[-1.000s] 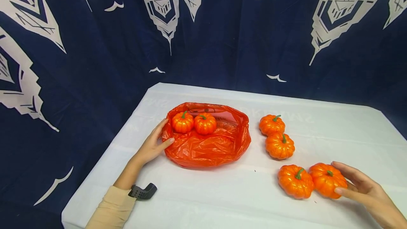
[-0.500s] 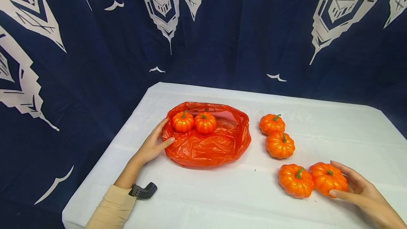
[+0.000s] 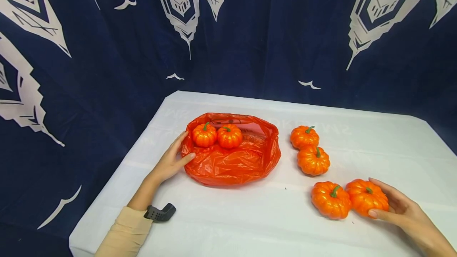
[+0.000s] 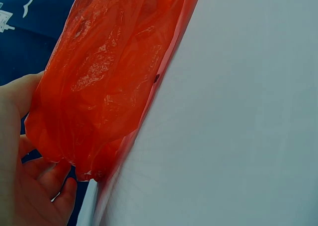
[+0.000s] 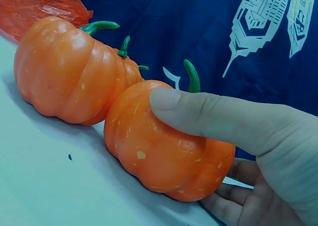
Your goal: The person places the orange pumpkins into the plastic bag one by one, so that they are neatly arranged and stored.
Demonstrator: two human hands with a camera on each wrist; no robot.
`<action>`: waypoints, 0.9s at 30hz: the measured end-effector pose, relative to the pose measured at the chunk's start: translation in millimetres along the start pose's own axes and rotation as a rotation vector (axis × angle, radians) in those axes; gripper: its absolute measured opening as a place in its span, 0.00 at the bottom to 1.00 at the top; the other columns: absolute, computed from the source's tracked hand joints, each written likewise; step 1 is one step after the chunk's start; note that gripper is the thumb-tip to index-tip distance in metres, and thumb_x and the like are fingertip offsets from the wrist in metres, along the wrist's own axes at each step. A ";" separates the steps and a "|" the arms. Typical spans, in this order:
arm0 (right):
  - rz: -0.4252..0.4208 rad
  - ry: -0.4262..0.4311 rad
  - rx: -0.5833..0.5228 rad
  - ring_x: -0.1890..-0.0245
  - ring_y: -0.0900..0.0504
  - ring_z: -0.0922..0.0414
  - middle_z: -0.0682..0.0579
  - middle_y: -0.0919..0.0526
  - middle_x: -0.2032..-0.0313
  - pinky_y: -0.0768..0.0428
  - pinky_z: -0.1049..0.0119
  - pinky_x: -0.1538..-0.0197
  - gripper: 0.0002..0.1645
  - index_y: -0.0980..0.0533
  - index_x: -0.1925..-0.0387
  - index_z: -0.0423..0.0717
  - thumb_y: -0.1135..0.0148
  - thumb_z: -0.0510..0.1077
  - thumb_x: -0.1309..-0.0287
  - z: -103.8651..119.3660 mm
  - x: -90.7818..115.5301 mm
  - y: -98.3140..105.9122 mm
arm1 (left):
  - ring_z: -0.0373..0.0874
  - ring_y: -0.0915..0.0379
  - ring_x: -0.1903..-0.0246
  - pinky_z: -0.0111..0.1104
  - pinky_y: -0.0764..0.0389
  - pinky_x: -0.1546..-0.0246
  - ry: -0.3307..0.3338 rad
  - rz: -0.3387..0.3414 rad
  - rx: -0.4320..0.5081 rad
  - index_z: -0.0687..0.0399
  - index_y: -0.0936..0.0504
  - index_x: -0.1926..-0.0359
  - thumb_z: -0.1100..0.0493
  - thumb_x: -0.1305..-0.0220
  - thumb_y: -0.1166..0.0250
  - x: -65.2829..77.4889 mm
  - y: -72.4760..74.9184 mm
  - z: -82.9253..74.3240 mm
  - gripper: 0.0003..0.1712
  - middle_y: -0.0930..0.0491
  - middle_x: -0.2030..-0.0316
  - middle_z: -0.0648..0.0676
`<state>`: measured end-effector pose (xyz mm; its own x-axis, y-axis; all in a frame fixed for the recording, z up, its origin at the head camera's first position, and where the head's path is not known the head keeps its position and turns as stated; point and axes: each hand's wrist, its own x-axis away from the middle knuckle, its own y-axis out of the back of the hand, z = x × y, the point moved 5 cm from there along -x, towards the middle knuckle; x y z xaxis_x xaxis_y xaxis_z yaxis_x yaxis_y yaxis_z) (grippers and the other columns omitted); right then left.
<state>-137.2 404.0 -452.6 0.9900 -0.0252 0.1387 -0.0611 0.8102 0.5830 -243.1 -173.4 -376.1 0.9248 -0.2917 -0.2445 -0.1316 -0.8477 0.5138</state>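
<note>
With thumb inside the rim and fingers along the outside, my left hand holds the left side of a red plastic bag. The bag lies spread wide, and two small orange pumpkins with green stems sit at its back left. At the right, my right hand grips another orange pumpkin, thumb over its near face and fingers around the far side. That one sits right beside a similar pumpkin on its left. The right wrist view shows the thumb pressed below the stem.
Two more pumpkins stand close together right of the bag, further back. All of this is on a white-covered table. A dark blue curtain with white building prints hangs behind. A black strap piece sits at the left wrist.
My right thumb has slid left onto the near face of the pumpkin, and the hand has closed in on it. The left hand and the bag stay as they were.
</note>
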 end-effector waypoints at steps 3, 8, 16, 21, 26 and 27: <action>0.005 -0.011 0.003 0.51 0.43 0.86 0.45 0.51 0.26 0.35 0.89 0.57 0.48 0.53 0.23 0.59 0.37 0.49 0.35 -2.7 -1.4 0.5 | 0.66 0.54 0.30 0.56 0.47 0.32 -0.008 -0.002 0.001 0.71 0.49 0.27 0.66 0.35 0.37 -0.2 0.2 -0.1 0.42 0.51 0.28 0.71; 0.001 -0.022 0.012 0.52 0.42 0.86 0.38 0.52 0.26 0.33 0.88 0.58 0.48 0.53 0.23 0.58 0.37 0.50 0.36 -6.2 -3.2 0.3 | 0.66 0.53 0.30 0.56 0.48 0.32 -0.004 -0.002 -0.003 0.72 0.49 0.28 0.66 0.35 0.38 0.5 0.3 -2.9 0.42 0.51 0.28 0.71; -0.035 -0.021 0.001 0.55 0.40 0.88 0.48 0.47 0.27 0.31 0.88 0.59 0.49 0.52 0.23 0.57 0.35 0.50 0.37 -3.3 -1.5 2.3 | 0.67 0.52 0.30 0.57 0.46 0.33 -0.012 -0.006 -0.003 0.72 0.48 0.28 0.66 0.35 0.38 0.3 0.3 1.0 0.41 0.50 0.29 0.72; -0.083 0.040 -0.034 0.54 0.38 0.89 0.67 0.41 0.33 0.32 0.89 0.59 0.47 0.50 0.23 0.58 0.36 0.45 0.36 12.9 4.3 8.0 | 0.63 0.52 0.29 0.55 0.48 0.32 -0.018 -0.013 0.004 0.64 0.49 0.26 0.63 0.35 0.36 -4.6 -2.9 25.4 0.43 0.50 0.27 0.66; -0.099 0.153 -0.282 0.52 0.32 0.82 0.72 0.35 0.42 0.28 0.87 0.58 0.43 0.42 0.26 0.59 0.40 0.31 0.37 37.4 6.8 13.6 | 0.60 0.52 0.28 0.54 0.47 0.31 -0.020 -0.019 0.008 0.58 0.49 0.25 0.60 0.35 0.35 -7.5 -4.4 41.2 0.44 0.51 0.26 0.63; -0.093 0.187 -0.346 0.51 0.30 0.80 0.72 0.34 0.43 0.28 0.87 0.58 0.43 0.40 0.27 0.58 0.41 0.28 0.38 43.3 6.4 14.4 | 0.60 0.52 0.28 0.54 0.47 0.31 -0.024 -0.020 0.008 0.59 0.49 0.25 0.61 0.35 0.35 -7.6 -4.5 41.1 0.44 0.51 0.26 0.63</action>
<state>-137.3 390.1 -408.7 0.9973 -0.0266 -0.0682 0.0446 0.9596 0.2778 -264.2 -185.6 -410.3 0.9185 -0.2848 -0.2741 -0.1159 -0.8569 0.5022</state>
